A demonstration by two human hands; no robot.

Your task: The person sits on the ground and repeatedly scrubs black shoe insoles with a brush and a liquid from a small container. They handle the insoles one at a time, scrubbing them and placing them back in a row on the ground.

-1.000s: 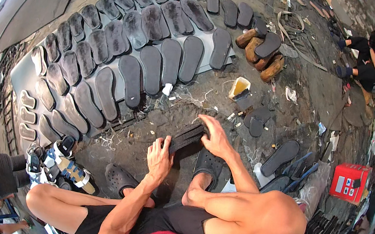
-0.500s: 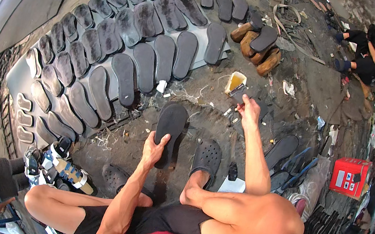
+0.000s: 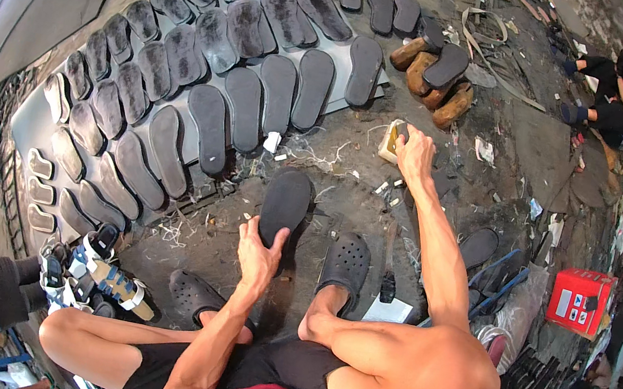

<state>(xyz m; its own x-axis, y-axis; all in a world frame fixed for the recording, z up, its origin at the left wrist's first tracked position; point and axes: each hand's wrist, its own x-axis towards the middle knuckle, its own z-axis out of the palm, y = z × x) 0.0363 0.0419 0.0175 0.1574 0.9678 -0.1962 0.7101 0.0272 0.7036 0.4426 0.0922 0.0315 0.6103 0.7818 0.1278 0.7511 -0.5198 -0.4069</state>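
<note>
Gripping a dark sole [image 3: 287, 197] by its near end: left hand [image 3: 258, 256], thumb across the upper face, fingers curled at the left edge. Sole lies ahead of the body, between the two dark clogs [image 3: 346, 265] in left-right position, rounded end pointing away. Right hand [image 3: 414, 156] reaches forward to a small pale tub [image 3: 388, 143] with yellowish contents; fingers bent, drawn close together. Cannot tell what, if anything, they grasp. Ahead and left, rows of dark insoles [image 3: 240, 110] on a grey sheet [image 3: 29, 121]. Beyond the tub, brown wooden blocks [image 3: 453, 105], heaped. Strapped sandals [image 3: 117, 281] near the left knee. Red box [image 3: 581, 301] right of the right knee. Far right, another person [image 3: 619, 106], dark clothing, seated low.
</note>
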